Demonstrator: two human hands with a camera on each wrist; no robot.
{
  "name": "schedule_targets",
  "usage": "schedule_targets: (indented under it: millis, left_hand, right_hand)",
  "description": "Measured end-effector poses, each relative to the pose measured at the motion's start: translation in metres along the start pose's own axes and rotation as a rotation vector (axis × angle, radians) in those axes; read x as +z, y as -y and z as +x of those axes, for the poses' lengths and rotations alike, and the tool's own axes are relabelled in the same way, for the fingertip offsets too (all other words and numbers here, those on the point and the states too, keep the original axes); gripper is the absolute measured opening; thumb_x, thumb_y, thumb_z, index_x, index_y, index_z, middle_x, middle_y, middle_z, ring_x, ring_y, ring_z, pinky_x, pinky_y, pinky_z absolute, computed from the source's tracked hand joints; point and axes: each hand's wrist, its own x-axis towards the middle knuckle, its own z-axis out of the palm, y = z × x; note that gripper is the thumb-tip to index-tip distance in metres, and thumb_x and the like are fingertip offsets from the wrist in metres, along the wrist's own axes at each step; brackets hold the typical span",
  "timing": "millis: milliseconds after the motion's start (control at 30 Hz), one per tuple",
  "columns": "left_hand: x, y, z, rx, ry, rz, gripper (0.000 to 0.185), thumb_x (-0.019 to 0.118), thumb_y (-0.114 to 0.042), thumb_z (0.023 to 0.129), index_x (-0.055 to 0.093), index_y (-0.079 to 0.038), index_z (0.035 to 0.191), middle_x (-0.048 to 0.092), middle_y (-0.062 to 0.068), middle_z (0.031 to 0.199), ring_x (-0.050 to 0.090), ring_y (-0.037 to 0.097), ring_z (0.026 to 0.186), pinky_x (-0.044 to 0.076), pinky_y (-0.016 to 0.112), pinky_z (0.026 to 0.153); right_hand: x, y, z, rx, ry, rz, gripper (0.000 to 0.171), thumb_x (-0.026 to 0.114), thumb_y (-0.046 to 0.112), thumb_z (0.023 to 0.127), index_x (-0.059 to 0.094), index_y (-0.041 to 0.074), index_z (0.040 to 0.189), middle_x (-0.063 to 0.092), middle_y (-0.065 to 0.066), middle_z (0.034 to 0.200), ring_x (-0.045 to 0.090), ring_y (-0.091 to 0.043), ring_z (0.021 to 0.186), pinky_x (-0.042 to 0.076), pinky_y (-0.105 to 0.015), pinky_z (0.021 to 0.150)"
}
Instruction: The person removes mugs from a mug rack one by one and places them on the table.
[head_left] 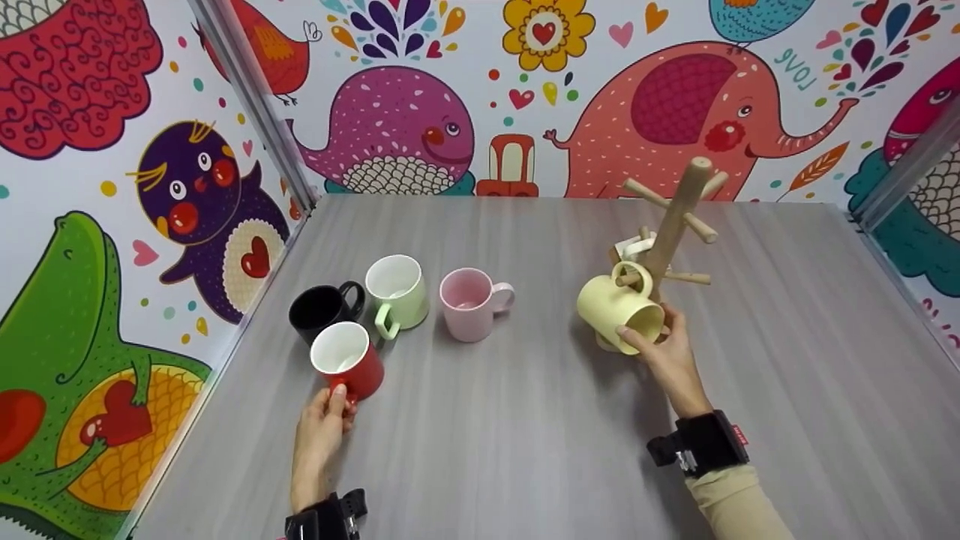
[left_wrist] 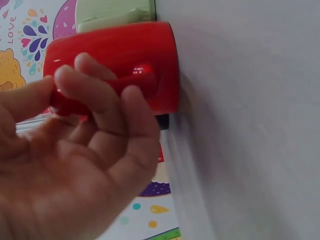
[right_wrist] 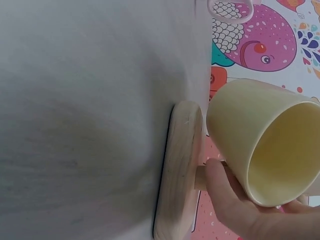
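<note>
Left hand [head_left: 324, 429]: holds the red mug [head_left: 349, 361] by its handle; in left wrist view the fingers [left_wrist: 102, 97] curl around the handle, thumb on the other side.
Red mug: stands upright on the table [head_left: 510, 450], front left, just in front of the black mug [head_left: 321, 310]; seems touching it, but I cannot tell for sure.
Right hand [head_left: 667, 352]: grips the yellow mug [head_left: 621, 309] at its rim; thumb [right_wrist: 225, 200] lies on the outside wall, other fingers are hidden, prob. inside or behind the rim.
Yellow mug: tilted, opening twd. the person, its handle is on a low peg of the wooden mug tree [head_left: 673, 225]; above the round base [right_wrist: 177, 170] of the tree.
Mug tree: stands right of centre on the table; a white mug [head_left: 636, 246] hangs at its back side, mostly hidden.
Other mugs: light green mug [head_left: 397, 292] and pink mug [head_left: 469, 302] stand upright, near each other, btw. the black mug and the tree.
Walls: bright cartoon animals all around.
</note>
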Motion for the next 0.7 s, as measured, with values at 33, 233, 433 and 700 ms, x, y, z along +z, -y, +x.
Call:
schedule_targets:
  millis: [33, 233, 433, 700]
  left_hand:
    - [0.0, -0.0003, 0.0001, 0.001, -0.003, 0.017, 0.03, 0.044, -0.021, 0.11, 0.057, 0.001, 0.093, 0.059, 0.001, 0.082, 0.052, 0.012, 0.07, 0.042, 0.022, 0.065]
    - [0.0001, -0.0017, 0.0001, -0.006, -0.005, 0.061, 0.031, 0.044, -0.022, 0.11, 0.057, 0.002, 0.095, 0.061, 0.001, 0.082, 0.051, 0.013, 0.068, 0.04, 0.026, 0.066]
    - [0.0002, -0.0028, 0.0005, 0.003, 0.007, 0.064, 0.031, 0.044, -0.022, 0.11, 0.057, 0.001, 0.094, 0.061, 0.002, 0.082, 0.051, 0.014, 0.068, 0.04, 0.027, 0.066]
    - [-0.0002, -0.0012, 0.0009, -0.004, -0.001, 0.059, 0.031, 0.045, -0.023, 0.109, 0.057, 0.001, 0.095, 0.061, 0.001, 0.081, 0.052, 0.014, 0.066, 0.041, 0.029, 0.067]
  right_hand:
    - [0.0017, 0.0007, 0.0005, -0.002, -0.012, -0.004, 0.088, 0.071, 0.012, 0.093, 0.012, -0.007, 0.155, 0.029, -0.029, 0.15, 0.044, -0.033, 0.12, 0.05, -0.017, 0.074]
    - [0.0102, 0.0021, 0.0026, -0.02, -0.094, -0.075, 0.088, 0.076, 0.016, 0.088, 0.019, -0.009, 0.15, 0.033, -0.032, 0.149, 0.042, -0.037, 0.128, 0.047, -0.019, 0.069]
    - [0.0098, 0.0019, 0.0031, -0.01, -0.133, -0.123, 0.083, 0.077, 0.018, 0.088, 0.025, -0.008, 0.147, 0.034, -0.029, 0.149, 0.041, -0.036, 0.131, 0.046, -0.025, 0.082]
    - [0.0098, 0.0022, 0.0044, -0.001, -0.128, -0.119, 0.081, 0.075, 0.019, 0.09, 0.025, -0.008, 0.147, 0.033, -0.03, 0.15, 0.04, -0.038, 0.132, 0.047, -0.034, 0.09]
